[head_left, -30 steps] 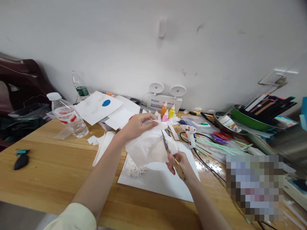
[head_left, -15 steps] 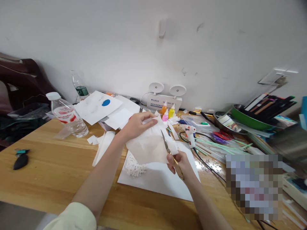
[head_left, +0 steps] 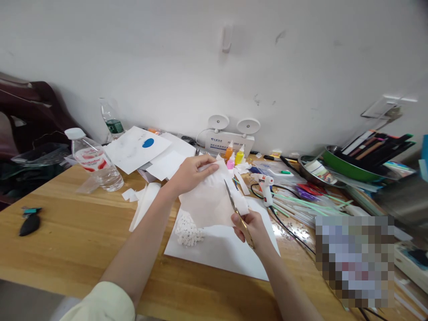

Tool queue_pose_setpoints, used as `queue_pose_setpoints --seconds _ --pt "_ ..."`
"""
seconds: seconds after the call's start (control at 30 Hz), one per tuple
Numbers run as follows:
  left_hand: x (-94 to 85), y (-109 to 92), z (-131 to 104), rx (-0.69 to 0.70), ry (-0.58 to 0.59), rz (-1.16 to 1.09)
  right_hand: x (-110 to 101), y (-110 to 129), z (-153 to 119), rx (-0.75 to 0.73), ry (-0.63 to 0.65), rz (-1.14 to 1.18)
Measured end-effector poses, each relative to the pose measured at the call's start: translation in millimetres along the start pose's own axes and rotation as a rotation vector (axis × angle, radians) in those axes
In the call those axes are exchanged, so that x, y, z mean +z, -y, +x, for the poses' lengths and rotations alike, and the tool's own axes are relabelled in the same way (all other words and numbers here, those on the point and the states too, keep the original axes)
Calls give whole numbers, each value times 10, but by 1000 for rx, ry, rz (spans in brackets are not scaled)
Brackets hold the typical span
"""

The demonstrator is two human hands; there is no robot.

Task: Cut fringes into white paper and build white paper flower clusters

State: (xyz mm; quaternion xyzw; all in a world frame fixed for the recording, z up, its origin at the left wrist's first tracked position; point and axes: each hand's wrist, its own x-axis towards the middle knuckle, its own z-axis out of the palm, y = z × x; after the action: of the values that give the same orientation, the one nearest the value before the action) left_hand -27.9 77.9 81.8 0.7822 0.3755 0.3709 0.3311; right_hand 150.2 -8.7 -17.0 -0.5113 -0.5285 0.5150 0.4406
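Note:
My left hand point(head_left: 195, 174) grips the upper left of a thin white tissue sheet point(head_left: 209, 207), thumb on top. Gold-handled scissors point(head_left: 241, 221) sit in my right hand point(head_left: 252, 229), fingers closed round the handles. Their blades point up and away, lying along the right part of the sheet, where a strip stands off to the right. Below the sheet is a white paper point(head_left: 230, 261) on the table. A small heap of white bits point(head_left: 189, 232) rests on that paper's left side, partly covered by the tissue.
At left stands a water bottle point(head_left: 96, 162) beside loose papers point(head_left: 133, 149). Small paint bottles point(head_left: 230, 161) are behind my hands. On the right lie a glue gun point(head_left: 266, 189) with its cable, straws point(head_left: 294, 205) and a green bowl point(head_left: 351, 166) of pens.
The tissue sheet's lower left edge has shifted slightly to the right. My right hand and the scissors have barely moved; the left hand holds its place.

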Motion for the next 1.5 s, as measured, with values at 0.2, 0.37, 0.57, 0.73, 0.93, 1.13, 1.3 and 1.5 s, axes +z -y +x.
queue_pose_setpoints --seconds 0.2,0.37,0.57,0.73,0.93,1.13,1.3,1.5 --pt "6 -4 -3 1 -27 37 24 82 1 52 -30 -26" --pt "4 1 -2 -17 -37 40 15 47 0 41 -35 -50" --pt "6 21 6 -40 -37 10 12 35 -4 55 -45 -35" --pt "5 26 10 -34 -53 28 24 53 -7 64 -54 -33" --pt "0 24 12 -10 -56 28 19 55 -16 72 -60 -50" --pt "2 12 12 -11 -62 34 28 49 -13 65 -59 -42" --pt "14 15 13 2 -33 15 18 -7 -29 -6 -33 5" --pt "61 -1 8 7 24 -19 2 5 -32 -34 -43 17"
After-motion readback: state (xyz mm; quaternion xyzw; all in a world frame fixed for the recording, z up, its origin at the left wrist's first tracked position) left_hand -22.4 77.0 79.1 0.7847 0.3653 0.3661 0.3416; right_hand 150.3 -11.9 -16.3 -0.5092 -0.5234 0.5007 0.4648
